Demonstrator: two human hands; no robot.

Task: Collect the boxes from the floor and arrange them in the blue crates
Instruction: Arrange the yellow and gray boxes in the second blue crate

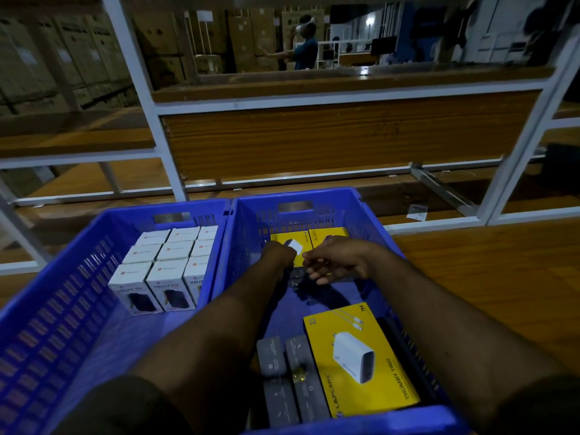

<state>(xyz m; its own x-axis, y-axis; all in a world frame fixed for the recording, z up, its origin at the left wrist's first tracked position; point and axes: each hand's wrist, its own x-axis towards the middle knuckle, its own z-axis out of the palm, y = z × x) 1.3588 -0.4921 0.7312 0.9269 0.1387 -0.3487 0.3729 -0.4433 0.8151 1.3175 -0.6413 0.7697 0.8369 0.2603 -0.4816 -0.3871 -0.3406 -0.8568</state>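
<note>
Two blue crates stand side by side. The left crate [56,296] holds several white boxes [163,265] packed upright in rows. The right crate [370,215] holds a flat yellow charger box [361,356] near me, several grey boxes [288,378] beside it, and yellow boxes [326,235] at its far end. Both my hands reach into the far part of the right crate. My left hand [279,255] is closed around a dark item, with the yellow box and its white printed charger just behind it. My right hand [335,262] hovers beside it with fingers spread, holding nothing.
A white metal rack [147,98] with wooden shelves [329,139] stands right behind the crates. A small white packet [417,211] lies on the lowest shelf at right. Wooden floor [486,271] stretches right of the crates. A person [306,45] stands far behind the rack among stacked cartons.
</note>
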